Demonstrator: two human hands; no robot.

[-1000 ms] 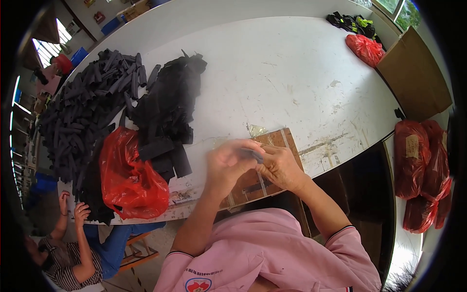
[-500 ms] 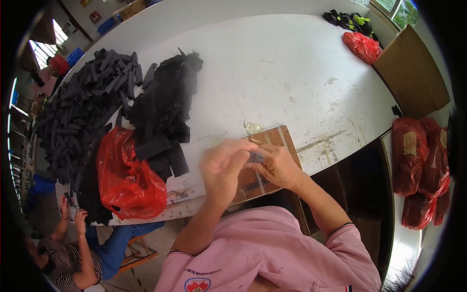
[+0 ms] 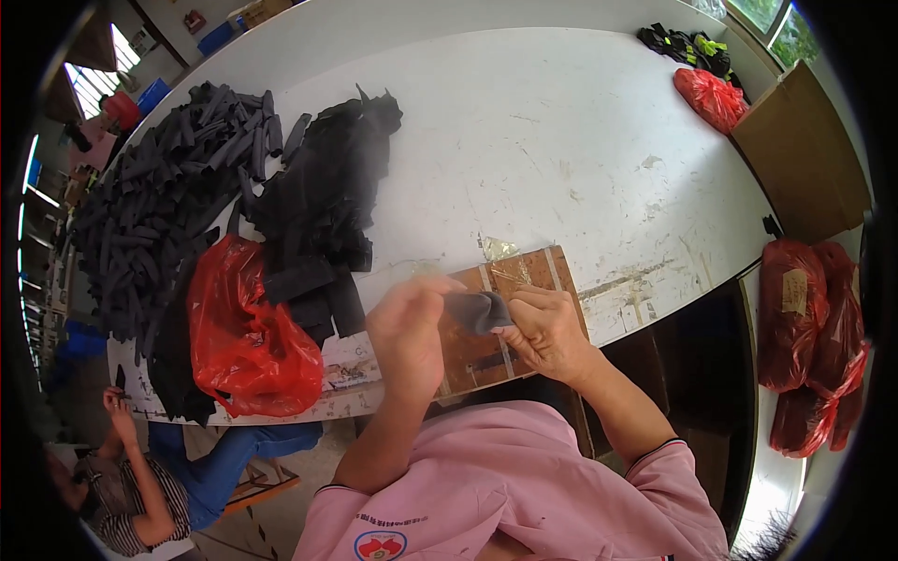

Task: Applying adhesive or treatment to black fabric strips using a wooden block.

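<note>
Head view: the right hand (image 3: 552, 333) pinches dark cloth (image 3: 475, 312), likely to keep it steady; the blurred left hand (image 3: 408, 335) is at its other end, grip unclear. Brown board (image 3: 472, 357) lies under both hands.

On the white table (image 3: 486, 140), a crumpled bag (image 3: 262, 360) in red plastic lies by the left part of the near edge. At the far right corner sit a red bundle (image 3: 711, 98) and, just behind it, black-and-yellow gear (image 3: 687, 49). Cardboard (image 3: 804, 154) stands along the right edge, near dark red bags (image 3: 790, 323). A person (image 3: 168, 491) sits at the near left corner.
</note>
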